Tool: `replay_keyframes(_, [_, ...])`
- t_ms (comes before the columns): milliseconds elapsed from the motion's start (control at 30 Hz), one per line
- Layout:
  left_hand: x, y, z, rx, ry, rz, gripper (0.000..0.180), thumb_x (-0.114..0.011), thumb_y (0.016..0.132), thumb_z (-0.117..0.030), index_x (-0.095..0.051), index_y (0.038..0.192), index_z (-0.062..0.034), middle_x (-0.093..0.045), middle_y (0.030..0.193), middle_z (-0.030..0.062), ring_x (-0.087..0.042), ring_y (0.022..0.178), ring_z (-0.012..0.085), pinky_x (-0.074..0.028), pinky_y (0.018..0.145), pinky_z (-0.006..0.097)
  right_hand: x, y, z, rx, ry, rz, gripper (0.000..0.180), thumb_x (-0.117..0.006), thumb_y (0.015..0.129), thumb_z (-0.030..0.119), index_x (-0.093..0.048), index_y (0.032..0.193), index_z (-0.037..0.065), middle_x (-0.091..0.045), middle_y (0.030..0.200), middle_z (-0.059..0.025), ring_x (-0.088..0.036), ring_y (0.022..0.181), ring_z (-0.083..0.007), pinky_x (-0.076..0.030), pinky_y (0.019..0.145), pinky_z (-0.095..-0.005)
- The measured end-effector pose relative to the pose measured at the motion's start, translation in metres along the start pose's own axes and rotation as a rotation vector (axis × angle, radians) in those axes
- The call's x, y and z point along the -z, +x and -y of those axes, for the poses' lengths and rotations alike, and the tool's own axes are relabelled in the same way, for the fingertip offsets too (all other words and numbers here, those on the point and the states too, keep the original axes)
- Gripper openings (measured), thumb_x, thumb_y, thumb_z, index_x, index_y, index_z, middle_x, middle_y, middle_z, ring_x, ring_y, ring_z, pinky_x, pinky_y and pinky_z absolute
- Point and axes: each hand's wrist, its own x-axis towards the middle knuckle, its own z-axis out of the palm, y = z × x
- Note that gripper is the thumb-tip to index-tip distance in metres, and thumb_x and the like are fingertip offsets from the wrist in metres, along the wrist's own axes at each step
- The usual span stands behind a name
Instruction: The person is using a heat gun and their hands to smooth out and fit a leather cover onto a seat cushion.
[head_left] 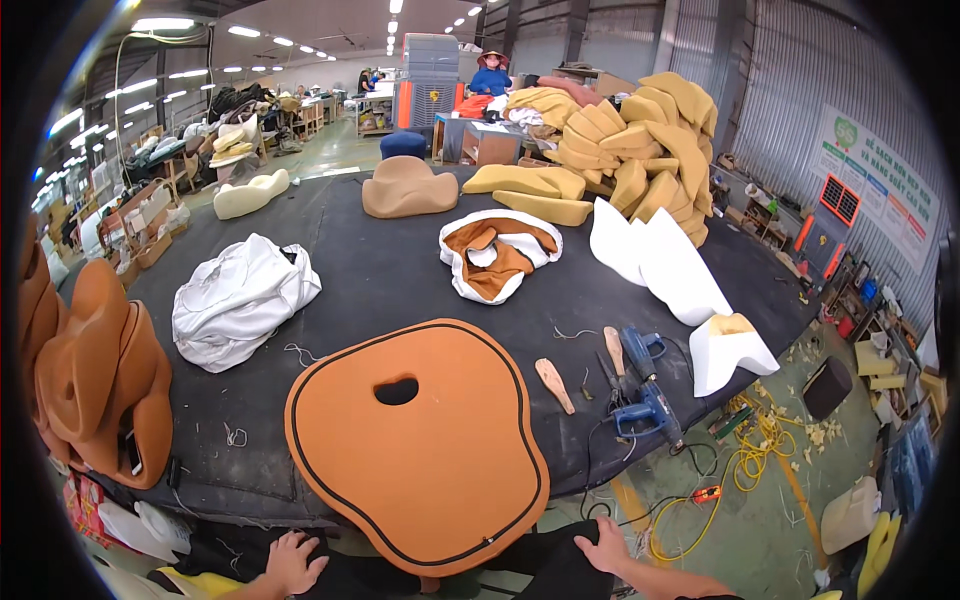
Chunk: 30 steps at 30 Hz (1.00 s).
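An orange-brown seat cushion (430, 470) lies flat on the black-covered table, its front part jutting over the near edge. A dark zipper line runs round its rim and an oval hole is cut near its far side. My left hand (292, 562) rests below the table edge on dark cloth, left of the cushion, fingers apart. On the other side of the cushion, my right hand (603, 547) lies on dark cloth too, fingers partly spread. Neither hand touches the cushion. Beyond it sits a white and brown cover (497, 252), folded open.
Two blue heat guns (650, 405), scissors (608, 372) and a wooden-handled tool (555, 385) lie at right. White covers (245, 300), foam pieces (655, 150) and stacked brown cushions (105, 380) surround the table. A yellow cable (755, 445) coils on the floor. A person (490, 78) stands far back.
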Motion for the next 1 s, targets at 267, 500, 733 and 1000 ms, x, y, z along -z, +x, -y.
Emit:
replay_keyframes(267, [-0.013,0.024,0.026,-0.273,-0.062,0.057,0.047,-0.064,0.094,-0.05,-0.08,0.117,-0.0125,-0.075,0.124,0.0099,-0.067,0.116,0.0335,-0.052,0.097,0.048,0.005,-0.004,0.026,-0.156,-0.07,0.018,0.076,-0.075,0.087,0.045,-0.056,0.145,-0.001,-0.059,0.143,-0.0237,-0.053,0.136,-0.0418,-0.043,0.117,-0.0475])
replay_keyframes(500, [-0.005,0.021,0.019,-0.294,-0.067,0.03,0.041,-0.066,0.094,-0.044,-0.079,0.114,-0.0109,-0.075,0.118,0.0107,-0.068,0.111,0.0349,-0.055,0.091,0.047,-0.003,-0.004,0.005,-0.103,-0.081,-0.045,0.068,-0.074,0.086,0.043,-0.061,0.138,0.0,-0.061,0.136,-0.024,-0.056,0.13,-0.0427,-0.045,0.113,-0.0487])
replay_keyframes(733, [0.002,0.016,0.018,-0.258,-0.069,0.075,0.041,-0.066,0.093,-0.039,-0.076,0.115,-0.0068,-0.073,0.121,0.0135,-0.066,0.113,0.0374,-0.053,0.096,0.05,-0.006,0.002,0.005,-0.073,-0.089,-0.017,0.066,-0.073,0.089,0.04,-0.059,0.139,-0.002,-0.061,0.135,-0.0263,-0.056,0.13,-0.0438,-0.045,0.113,-0.0481])
replay_keyframes(1000, [0.003,0.02,0.015,-0.264,-0.06,0.077,0.041,-0.067,0.094,-0.039,-0.076,0.116,-0.0068,-0.073,0.123,0.0121,-0.066,0.114,0.0348,-0.052,0.097,0.048,-0.005,-0.004,0.0,-0.056,-0.074,-0.06,0.065,-0.074,0.087,0.036,-0.06,0.137,-0.002,-0.062,0.132,-0.0257,-0.058,0.126,-0.0453,-0.047,0.109,-0.0502])
